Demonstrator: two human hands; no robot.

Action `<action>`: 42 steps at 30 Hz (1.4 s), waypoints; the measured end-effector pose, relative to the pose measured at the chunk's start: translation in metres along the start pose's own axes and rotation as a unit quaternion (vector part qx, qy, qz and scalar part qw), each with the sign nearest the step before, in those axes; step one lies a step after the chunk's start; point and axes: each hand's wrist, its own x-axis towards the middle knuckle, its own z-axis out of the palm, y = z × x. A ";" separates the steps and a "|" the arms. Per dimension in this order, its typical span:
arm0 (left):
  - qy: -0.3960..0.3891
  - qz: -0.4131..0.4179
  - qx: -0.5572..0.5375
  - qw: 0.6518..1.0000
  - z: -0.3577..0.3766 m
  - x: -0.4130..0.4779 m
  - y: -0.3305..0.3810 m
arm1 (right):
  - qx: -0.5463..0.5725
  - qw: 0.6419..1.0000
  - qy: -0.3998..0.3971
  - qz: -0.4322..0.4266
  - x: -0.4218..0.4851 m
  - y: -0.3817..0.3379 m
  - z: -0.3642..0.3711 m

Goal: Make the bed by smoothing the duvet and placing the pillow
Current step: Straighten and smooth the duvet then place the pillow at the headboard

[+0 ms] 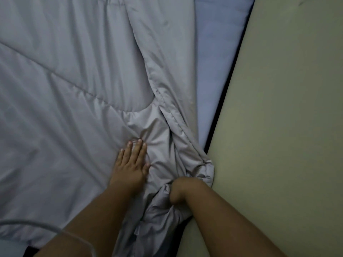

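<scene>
A grey quilted duvet (70,75) covers most of the bed, flat on the left and bunched into folds along its right edge. My left hand (130,162) lies flat on the duvet with its fingers spread, just left of the bunched folds. My right hand (181,190) is buried in the crumpled duvet edge (196,171) near the wall, its fingers hidden in the fabric and gripping it. No pillow is in view.
A blue bed sheet (219,52) shows in a strip to the right of the duvet. A pale wall (287,108) runs along the bed's right side, with a dark gap between them. A thin white cable (37,224) crosses the lower left.
</scene>
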 end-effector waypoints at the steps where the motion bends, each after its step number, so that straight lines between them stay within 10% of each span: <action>1: 0.000 0.001 -0.002 1.000 0.000 0.001 0.001 | 0.004 1.000 0.019 -0.006 -0.004 -0.004 -0.010; 5: -0.005 0.000 0.008 1.000 0.002 0.002 0.000 | 0.004 0.970 0.239 -0.044 -0.004 -0.012 -0.032; 10: 0.015 -0.002 0.012 1.000 0.009 0.003 0.000 | 0.023 0.836 0.546 -0.054 0.031 -0.009 -0.025; 23: 0.041 0.011 0.017 0.999 0.015 0.006 -0.005 | 0.354 0.771 0.517 0.114 0.094 0.077 -0.057; 30: 0.043 0.015 0.016 0.999 0.013 0.006 -0.004 | 0.336 0.663 0.658 0.120 0.071 -0.004 -0.018; 42: 0.025 0.006 0.020 0.999 0.011 0.007 -0.005 | 0.212 0.770 0.582 0.155 0.047 -0.046 0.138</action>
